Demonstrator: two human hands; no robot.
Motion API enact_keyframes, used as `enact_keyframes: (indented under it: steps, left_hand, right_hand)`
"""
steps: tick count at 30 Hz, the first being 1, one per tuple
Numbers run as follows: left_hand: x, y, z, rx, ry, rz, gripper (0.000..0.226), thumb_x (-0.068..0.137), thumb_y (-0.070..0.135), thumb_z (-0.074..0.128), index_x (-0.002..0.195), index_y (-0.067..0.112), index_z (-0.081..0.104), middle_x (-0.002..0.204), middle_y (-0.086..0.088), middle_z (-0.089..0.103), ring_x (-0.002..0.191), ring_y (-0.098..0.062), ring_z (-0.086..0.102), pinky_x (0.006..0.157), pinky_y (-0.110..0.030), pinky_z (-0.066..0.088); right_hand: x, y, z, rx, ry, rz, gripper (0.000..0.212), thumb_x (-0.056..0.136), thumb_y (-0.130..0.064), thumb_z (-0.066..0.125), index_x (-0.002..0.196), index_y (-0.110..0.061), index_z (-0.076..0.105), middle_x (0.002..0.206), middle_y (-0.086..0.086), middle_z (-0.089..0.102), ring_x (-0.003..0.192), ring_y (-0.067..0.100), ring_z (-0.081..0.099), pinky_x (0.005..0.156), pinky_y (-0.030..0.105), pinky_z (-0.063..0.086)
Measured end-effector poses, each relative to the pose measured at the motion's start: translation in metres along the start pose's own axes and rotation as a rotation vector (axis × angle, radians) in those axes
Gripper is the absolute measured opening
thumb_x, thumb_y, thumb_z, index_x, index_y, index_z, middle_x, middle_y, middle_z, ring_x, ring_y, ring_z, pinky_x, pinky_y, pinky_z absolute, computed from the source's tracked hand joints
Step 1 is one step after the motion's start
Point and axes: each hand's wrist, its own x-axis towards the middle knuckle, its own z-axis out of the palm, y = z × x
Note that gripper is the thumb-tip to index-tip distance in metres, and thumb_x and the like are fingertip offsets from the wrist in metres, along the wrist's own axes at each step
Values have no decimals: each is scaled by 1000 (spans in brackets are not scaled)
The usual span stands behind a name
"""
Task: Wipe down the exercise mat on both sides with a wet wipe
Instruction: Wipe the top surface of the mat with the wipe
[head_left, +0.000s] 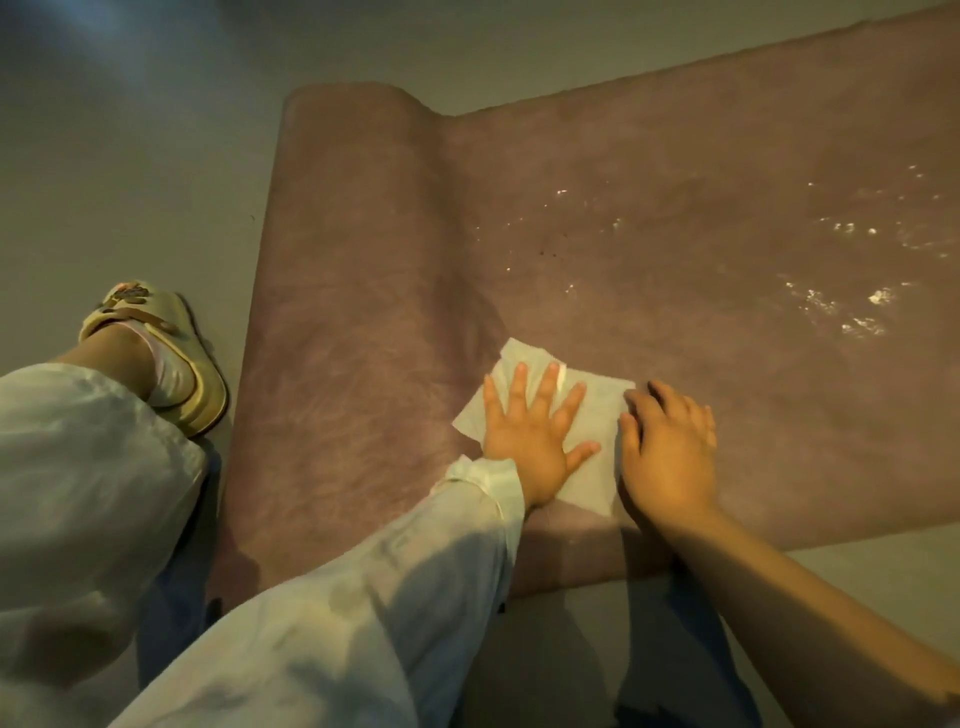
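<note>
Both hands are down on the mat (675, 218), close to its near edge. The left hand (530, 441) is flat with fingers spread wide, pressing on the white wipe (592, 415), which lies open on the mat. The right hand (670, 452) sits just beside it, touching the wipe's right edge, fingers bent a little; can't tell if it's actually pinching the wipe. Left of the mat there's 1 foot in a cream sandal (171, 353) on the grey floor (130, 156). Further out, the mat's left end curls up into a roll, and wet shiny patches sit on its far right part.
</note>
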Motion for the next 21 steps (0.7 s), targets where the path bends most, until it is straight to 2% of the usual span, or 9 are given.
enact_keyframes:
  steps: [3, 8, 10, 12, 14, 17, 21]
  left_hand:
    - [44, -34, -13, 32, -9, -137, 70, 90, 66, 7, 148, 31, -13, 158, -4, -13, 142, -36, -14, 105, -62, -16]
    - [103, -92, -33, 69, -3, -283, 70, 94, 59, 4, 150, 17, -8, 158, -4, -9, 145, -24, -11, 114, -43, -9]
    - [119, -103, -37, 82, 7, -336, 67, 96, 55, 3, 149, 15, -8, 158, -3, -8, 145, -23, -10, 115, -41, -8]
    - [132, -106, -41, 59, 13, -353, 65, 97, 52, 3, 149, 15, -8, 158, -2, -7, 145, -22, -10, 116, -41, -8]
    - [144, -104, -45, -17, 18, -303, 64, 98, 50, 5, 150, 15, -8, 158, -3, -8, 145, -21, -9, 117, -40, -7]
    - [150, -85, -46, -167, 38, -112, 62, 100, 48, 13, 150, 17, -6, 158, -4, -10, 145, -23, -8, 116, -39, -3]
    - [123, -40, -31, -194, 120, 102, 62, 100, 46, 19, 150, 16, -2, 158, -4, -9, 145, -23, -9, 115, -38, -5]
  right_hand:
    - [4, 13, -2, -178, -53, 19, 42, 97, -31, 41, 137, -21, 47, 148, 13, 36, 136, 32, 29, 114, 52, 8]
    - [6, 23, 3, -210, -120, 40, 49, 97, -40, 31, 145, -32, 33, 155, 6, 22, 142, 25, 14, 115, 49, 0]
    - [5, 21, 6, -211, -103, 42, 46, 98, -37, 31, 143, -30, 37, 154, 8, 27, 141, 29, 19, 115, 51, 4]
    - [3, 19, 7, -195, -38, 15, 43, 96, -31, 35, 136, -22, 50, 146, 15, 40, 134, 36, 34, 111, 56, 14]
    - [2, 19, 6, -183, 14, 13, 46, 91, -32, 37, 130, -18, 56, 140, 18, 47, 129, 38, 41, 108, 57, 19]
    - [2, 17, 7, -172, 26, 28, 45, 91, -33, 36, 129, -20, 57, 140, 16, 48, 129, 37, 42, 109, 57, 21]
    - [3, 18, 8, -91, 140, 19, 43, 92, -27, 36, 124, -14, 61, 132, 16, 55, 123, 37, 49, 107, 58, 25]
